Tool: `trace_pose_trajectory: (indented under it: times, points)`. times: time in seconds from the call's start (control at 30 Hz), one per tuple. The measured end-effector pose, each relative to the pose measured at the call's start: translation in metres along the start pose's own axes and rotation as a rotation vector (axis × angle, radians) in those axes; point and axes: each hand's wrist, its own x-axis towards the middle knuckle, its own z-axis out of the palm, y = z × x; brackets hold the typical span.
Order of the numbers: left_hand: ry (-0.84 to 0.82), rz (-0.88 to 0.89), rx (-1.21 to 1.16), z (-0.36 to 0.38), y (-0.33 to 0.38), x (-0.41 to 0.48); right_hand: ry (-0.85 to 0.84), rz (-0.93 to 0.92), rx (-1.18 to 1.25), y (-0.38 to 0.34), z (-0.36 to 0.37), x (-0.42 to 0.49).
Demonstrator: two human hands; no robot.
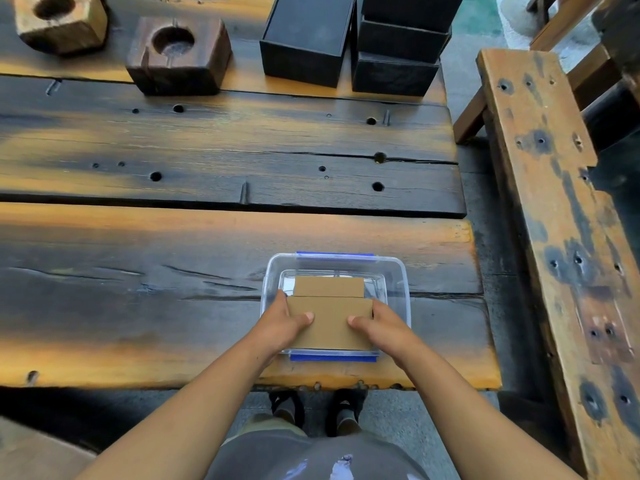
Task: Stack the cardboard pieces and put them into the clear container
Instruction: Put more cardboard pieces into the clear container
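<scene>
A clear container [401,282] with blue clips sits on the wooden table near its front edge. One brown cardboard piece [329,286] lies inside it toward the far side. A larger stack of cardboard pieces [330,323] is held over the container's near half. My left hand [282,322] grips the stack's left edge, thumb on top. My right hand [375,323] grips its right edge the same way. How far the stack sits into the container cannot be told.
Two wooden blocks with round holes [178,55] [60,20] stand at the back left. Black boxes [306,38] [398,43] stand at the back middle. A wooden bench [554,237] runs along the right. The table edge [346,382] lies just below the container.
</scene>
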Motion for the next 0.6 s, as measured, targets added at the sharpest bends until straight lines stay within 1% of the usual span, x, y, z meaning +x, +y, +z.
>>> trace_pose_trajectory:
  times: [0.3, 0.43, 0.6]
  points:
    - [0.004, -0.010, 0.010, 0.003, 0.001, 0.000, 0.019, 0.009, -0.040, -0.002, -0.001, 0.001]
    - [0.025, -0.028, 0.003, 0.002, 0.002, 0.000, 0.014, 0.005, -0.009, -0.004, -0.001, 0.001]
    - [0.051, -0.110, 0.033, 0.000, 0.014, 0.001, 0.081, 0.033, 0.049, -0.011, -0.003, -0.001]
